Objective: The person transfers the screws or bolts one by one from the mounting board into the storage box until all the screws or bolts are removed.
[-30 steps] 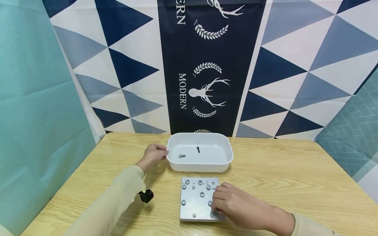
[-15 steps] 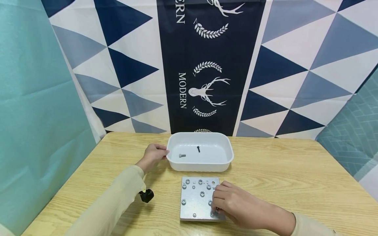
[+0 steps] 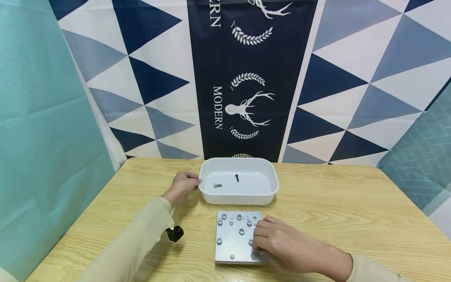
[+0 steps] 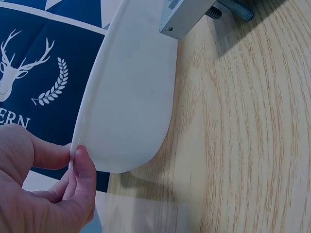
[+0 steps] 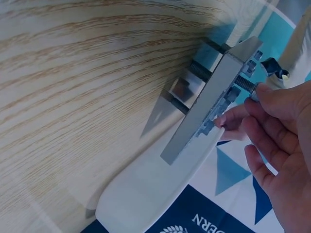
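In the head view a square metal plate (image 3: 234, 248) lies on the table with several socket-head bolts (image 3: 241, 231) set in it. My right hand (image 3: 282, 244) is over its front right corner. The right wrist view shows that hand's thumb and fingers pinching the head of a bolt (image 5: 245, 84), whose threaded shank stands partly out of the plate's upper face. Other bolt shanks (image 5: 200, 71) stick out beneath the plate. Behind the plate, my left hand (image 3: 182, 185) pinches the left rim of a white plastic tub (image 3: 237, 199), thumb and fingers on either side in the left wrist view.
Inside the tub lie a silver bolt (image 3: 217, 185) and a black bolt (image 3: 237, 178). A small black device (image 3: 175, 234) sits under my left wrist. The wooden table (image 3: 327, 199) ends at a patterned cloth (image 3: 162, 78) hanging behind it.
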The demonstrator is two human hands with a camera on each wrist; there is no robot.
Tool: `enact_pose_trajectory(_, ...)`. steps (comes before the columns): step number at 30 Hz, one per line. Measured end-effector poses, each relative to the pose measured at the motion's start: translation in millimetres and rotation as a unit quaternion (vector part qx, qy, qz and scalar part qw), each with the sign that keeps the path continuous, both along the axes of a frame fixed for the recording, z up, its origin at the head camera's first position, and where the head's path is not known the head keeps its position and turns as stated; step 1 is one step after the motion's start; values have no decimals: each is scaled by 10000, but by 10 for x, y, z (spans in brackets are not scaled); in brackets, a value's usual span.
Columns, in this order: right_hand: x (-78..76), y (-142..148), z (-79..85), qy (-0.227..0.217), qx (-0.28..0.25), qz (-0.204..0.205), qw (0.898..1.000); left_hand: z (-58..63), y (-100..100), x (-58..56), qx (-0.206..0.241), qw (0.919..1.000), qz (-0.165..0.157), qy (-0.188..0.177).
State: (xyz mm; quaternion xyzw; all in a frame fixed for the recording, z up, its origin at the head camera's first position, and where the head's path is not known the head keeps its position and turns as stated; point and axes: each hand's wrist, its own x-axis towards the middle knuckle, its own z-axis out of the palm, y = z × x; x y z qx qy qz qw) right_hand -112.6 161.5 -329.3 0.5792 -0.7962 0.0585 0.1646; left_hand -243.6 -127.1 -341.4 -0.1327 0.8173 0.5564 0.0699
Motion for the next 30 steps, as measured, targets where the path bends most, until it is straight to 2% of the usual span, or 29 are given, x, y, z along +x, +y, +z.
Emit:
enact_pose_trajectory(23, 22, 32, 57, -253, 125, -107, 9995, 8, 11, 12, -17, 10000, -46, 18)
enact_pose_trajectory(30, 13, 21, 83, -172, 127, -83, 9997, 4, 5, -6, -28, 10000, -21, 12)
